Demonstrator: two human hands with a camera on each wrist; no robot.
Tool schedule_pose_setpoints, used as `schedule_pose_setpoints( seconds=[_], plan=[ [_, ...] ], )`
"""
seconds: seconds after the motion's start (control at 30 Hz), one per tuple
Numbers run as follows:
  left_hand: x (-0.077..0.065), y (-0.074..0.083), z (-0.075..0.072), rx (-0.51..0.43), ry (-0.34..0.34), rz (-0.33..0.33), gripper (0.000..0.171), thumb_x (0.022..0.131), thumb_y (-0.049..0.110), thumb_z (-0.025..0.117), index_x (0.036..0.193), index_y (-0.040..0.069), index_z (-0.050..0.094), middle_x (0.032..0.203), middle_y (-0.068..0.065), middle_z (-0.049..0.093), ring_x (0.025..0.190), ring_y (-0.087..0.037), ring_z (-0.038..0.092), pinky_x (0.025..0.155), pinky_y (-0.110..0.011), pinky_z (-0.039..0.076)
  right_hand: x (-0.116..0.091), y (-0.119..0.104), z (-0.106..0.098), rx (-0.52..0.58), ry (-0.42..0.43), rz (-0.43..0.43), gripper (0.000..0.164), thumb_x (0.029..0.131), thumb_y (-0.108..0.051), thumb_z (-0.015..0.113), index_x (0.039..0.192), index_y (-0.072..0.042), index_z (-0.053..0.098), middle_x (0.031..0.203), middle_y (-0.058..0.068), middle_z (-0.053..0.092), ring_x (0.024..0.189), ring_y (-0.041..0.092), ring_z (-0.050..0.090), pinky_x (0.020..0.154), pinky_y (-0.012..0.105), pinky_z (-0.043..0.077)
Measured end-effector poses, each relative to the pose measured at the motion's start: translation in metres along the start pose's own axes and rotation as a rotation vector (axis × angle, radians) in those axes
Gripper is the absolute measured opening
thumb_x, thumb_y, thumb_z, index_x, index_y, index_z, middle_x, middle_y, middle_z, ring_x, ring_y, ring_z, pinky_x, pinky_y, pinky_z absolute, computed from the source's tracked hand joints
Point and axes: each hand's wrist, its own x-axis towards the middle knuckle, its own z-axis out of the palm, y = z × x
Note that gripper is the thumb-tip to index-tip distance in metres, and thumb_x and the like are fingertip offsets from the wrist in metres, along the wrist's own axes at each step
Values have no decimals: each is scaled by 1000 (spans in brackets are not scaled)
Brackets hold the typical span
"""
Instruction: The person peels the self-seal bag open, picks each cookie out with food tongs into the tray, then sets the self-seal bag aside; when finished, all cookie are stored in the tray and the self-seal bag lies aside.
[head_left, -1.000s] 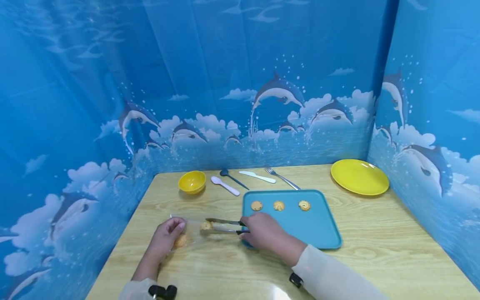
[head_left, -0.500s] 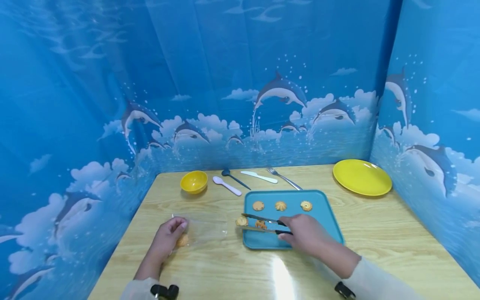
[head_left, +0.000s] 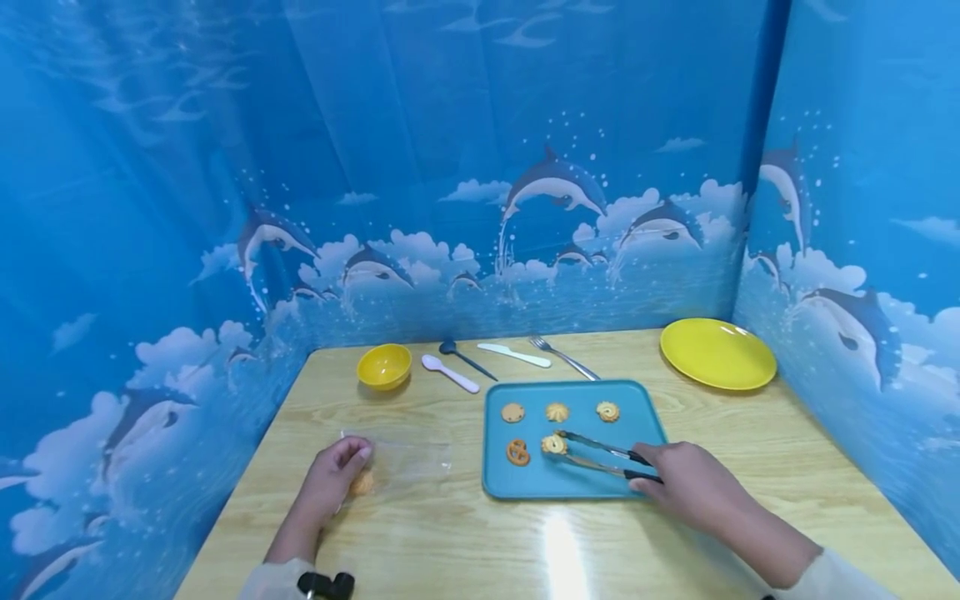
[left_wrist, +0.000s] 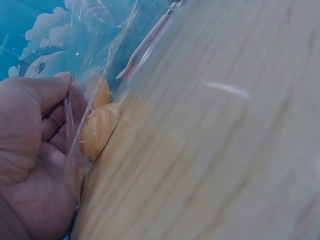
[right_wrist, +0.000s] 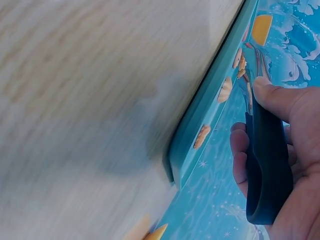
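In the head view my left hand point(head_left: 330, 477) pinches the left end of a clear plastic bag point(head_left: 415, 457) lying on the table. A round cookie point(head_left: 363, 482) shows inside it beside my fingers; the left wrist view has ridged cookies point(left_wrist: 101, 131) behind the film. My right hand point(head_left: 693, 485) grips tongs point(head_left: 600, 468) by their black handles. Their tips hold a swirl cookie point(head_left: 553, 444) over the teal tray point(head_left: 622, 485). Just left of that cookie, a pretzel point(head_left: 517, 452) lies on the tray. The black tong handle point(right_wrist: 270, 170) fills my palm in the right wrist view.
Across the tray's far side sit a flat cookie point(head_left: 513, 412), a ridged cookie point(head_left: 557, 412) and another swirl cookie point(head_left: 608, 411). Behind are a yellow bowl point(head_left: 385, 367), a lilac spoon point(head_left: 450, 373), a dark spoon point(head_left: 468, 360), a knife point(head_left: 514, 354), a fork point(head_left: 565, 358) and a yellow plate point(head_left: 718, 354).
My right hand has drawn the tongs and a cookie out of the bag and rightward, over the tray, past the pretzel. The left hand stays on the bag.
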Motion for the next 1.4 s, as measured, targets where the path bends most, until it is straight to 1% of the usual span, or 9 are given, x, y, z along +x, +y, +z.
schedule_pose_setpoints(
  seconds=[0.07,0.27,0.5,0.7,0.87,1.0,1.2,1.33,1.4],
  plan=[
    [0,0,0,2,2,-1,34,104,46,55,119,17,66,118,-1,67,112,-19,59,93,-33,46,-1,3,1,-1,-1,-3,52,87,-40,79,126,-8,69,93,2,76,79,14,67,70,41,56],
    [1,0,0,-7,7,-17,32,105,43,55,118,17,66,117,-2,66,112,-20,59,93,-35,46,0,7,1,1,-10,21,53,87,-42,79,128,-8,69,82,-2,71,68,8,53,63,37,49],
    [2,1,0,-7,2,-15,32,105,44,55,118,17,66,117,-2,66,112,-20,59,94,-36,46,-2,11,4,-5,12,9,53,86,-41,80,125,-8,69,84,1,72,72,12,64,65,41,54],
    [1,2,-1,5,-1,-10,34,104,46,55,118,17,66,116,-1,67,111,-19,59,93,-33,46,0,5,3,8,6,15,55,86,-43,80,126,-7,69,91,2,74,75,11,62,67,40,52],
    [0,1,-1,11,2,-6,32,104,45,55,118,17,66,116,-1,67,110,-19,59,92,-33,46,12,-10,6,21,9,-2,55,86,-43,80,127,-8,69,97,2,76,77,10,61,68,37,52],
    [1,0,0,5,4,-4,32,104,44,55,117,17,66,116,-1,67,111,-19,59,94,-36,46,26,-28,7,46,2,-27,52,88,-42,78,127,-10,70,94,0,76,76,9,63,66,34,50],
    [1,-1,1,6,7,11,34,104,47,56,117,17,66,118,-1,68,114,-20,59,98,-40,47,47,-57,12,67,3,-109,45,92,-42,75,127,-15,71,96,-2,78,82,11,70,69,32,54],
    [1,-1,1,11,6,23,34,104,46,56,116,17,67,118,0,68,113,-19,60,97,-37,47,63,-78,16,94,-34,-186,42,94,-41,72,128,-17,70,91,-7,75,74,7,64,66,32,53],
    [1,-2,0,13,5,24,35,104,47,55,117,17,67,118,0,68,112,-18,60,95,-35,47,72,-89,19,97,-53,-223,42,95,-41,71,129,-16,69,93,-7,75,74,6,64,69,33,54]
  ],
)
